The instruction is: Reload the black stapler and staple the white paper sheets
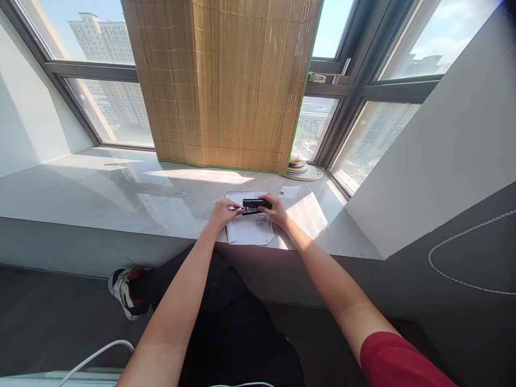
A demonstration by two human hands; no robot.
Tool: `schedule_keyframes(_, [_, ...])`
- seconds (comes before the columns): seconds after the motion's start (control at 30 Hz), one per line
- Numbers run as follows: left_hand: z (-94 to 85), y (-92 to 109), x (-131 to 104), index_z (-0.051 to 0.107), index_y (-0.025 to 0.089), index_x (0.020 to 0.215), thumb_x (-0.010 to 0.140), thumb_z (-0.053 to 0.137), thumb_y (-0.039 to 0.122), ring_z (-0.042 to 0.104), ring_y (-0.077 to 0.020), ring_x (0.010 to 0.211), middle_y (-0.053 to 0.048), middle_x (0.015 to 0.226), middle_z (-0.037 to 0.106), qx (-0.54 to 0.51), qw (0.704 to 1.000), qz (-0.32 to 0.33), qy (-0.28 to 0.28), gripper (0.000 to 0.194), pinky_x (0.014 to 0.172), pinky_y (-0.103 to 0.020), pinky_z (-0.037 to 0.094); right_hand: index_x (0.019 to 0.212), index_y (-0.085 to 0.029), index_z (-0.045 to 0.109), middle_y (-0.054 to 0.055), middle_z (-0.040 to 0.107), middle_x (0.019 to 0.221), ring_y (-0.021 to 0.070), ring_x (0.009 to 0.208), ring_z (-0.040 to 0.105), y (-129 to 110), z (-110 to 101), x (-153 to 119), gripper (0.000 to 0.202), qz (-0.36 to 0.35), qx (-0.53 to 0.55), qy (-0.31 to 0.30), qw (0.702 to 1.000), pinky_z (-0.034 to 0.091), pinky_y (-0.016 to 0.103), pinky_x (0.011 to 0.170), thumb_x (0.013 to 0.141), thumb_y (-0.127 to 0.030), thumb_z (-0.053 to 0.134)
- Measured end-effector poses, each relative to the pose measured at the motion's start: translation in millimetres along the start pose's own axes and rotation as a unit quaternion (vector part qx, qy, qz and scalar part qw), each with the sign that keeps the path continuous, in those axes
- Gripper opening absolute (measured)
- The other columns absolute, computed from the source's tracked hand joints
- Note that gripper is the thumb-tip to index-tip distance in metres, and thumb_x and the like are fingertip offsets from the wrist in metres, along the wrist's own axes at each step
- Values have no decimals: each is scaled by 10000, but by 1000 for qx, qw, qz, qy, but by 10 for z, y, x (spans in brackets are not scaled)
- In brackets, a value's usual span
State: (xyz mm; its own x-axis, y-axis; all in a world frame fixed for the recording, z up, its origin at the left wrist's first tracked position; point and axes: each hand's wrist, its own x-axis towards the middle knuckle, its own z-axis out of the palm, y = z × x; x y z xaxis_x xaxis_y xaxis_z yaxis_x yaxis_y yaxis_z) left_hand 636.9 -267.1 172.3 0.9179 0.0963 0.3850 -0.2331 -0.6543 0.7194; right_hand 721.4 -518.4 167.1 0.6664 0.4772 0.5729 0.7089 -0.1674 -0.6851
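A black stapler is held over white paper sheets on the windowsill, its two arms spread apart. My right hand is closed round the stapler's right end. At its left side, my left hand has thumb and fingers pinched at a thin, shiny piece, too small to make out. Some dark print or writing shows on the paper beside my right fingers.
Behind the paper hangs a bamboo blind. A stack of plates stands at the back right by the window frame. A small white paper lies right of the sheets. The sill's front edge runs near my wrists.
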Motion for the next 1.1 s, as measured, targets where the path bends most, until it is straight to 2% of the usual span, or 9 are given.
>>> schedule_keyframes(0.13, [-3,7,-3,878,255,937,745,904,328,604,-175,697,-39,869,785,-4,1000,12,13,207,670,-323,485,1083,-205,754,52,671,956,226,862,623,22,-1,11,368,10,20,6,1000,491,367,835,837,-477,754])
schedule_keyframes(0.33, [-18,38,-1,871,260,932,865,800,371,679,-200,805,-64,955,809,-63,993,92,42,148,689,-329,529,1027,-195,748,47,712,944,245,883,643,49,-72,42,403,57,82,48,994,504,379,844,770,-505,776])
schedule_keyframes(0.47, [-35,16,-6,864,258,893,870,794,399,711,-220,831,-61,958,829,-85,990,92,63,159,737,-358,567,981,-187,750,31,692,868,229,828,622,42,-141,35,405,100,124,66,985,497,358,788,724,-495,804])
schedule_keyframes(0.57, [-60,-2,-23,863,254,908,859,811,429,716,-225,825,-60,956,834,-112,989,78,54,189,807,-389,584,978,-188,746,42,699,885,229,822,621,32,-160,15,417,121,167,72,976,500,353,754,701,-492,816])
schedule_keyframes(0.67, [-75,24,-45,851,248,1070,808,872,434,721,-243,905,-71,981,832,-136,988,75,19,322,867,-407,577,985,-190,748,60,711,915,246,839,639,16,-146,-7,453,127,210,49,968,516,366,748,672,-499,853])
schedule_keyframes(0.73, [-64,70,-54,805,253,1217,747,927,409,709,-253,971,-77,1056,824,-134,987,84,-12,511,859,-398,572,994,-194,753,64,718,932,258,861,652,4,-124,-21,479,121,231,12,965,523,374,762,658,-510,883])
schedule_keyframes(0.8, [-36,123,-58,766,257,1269,695,962,365,689,-245,982,-76,1126,804,-117,987,103,-36,616,837,-381,569,1007,-199,762,61,726,956,263,895,662,-6,-98,-35,495,107,235,-30,966,524,375,792,660,-523,904])
schedule_keyframes(0.93, [30,185,-50,751,250,1194,704,945,285,651,-209,944,-56,1153,759,-100,983,147,-39,528,848,-365,562,1059,-208,760,56,730,999,262,941,669,-9,-64,-60,506,83,225,-72,968,520,365,835,726,-567,889])
schedule_keyframes(1.1, [35,185,-41,738,244,1128,728,928,278,620,-211,931,-50,1117,731,-98,984,148,11,444,859,-374,549,1095,-217,737,50,717,1008,251,937,662,-10,-40,-54,531,79,203,-46,975,520,352,829,767,-617,857])
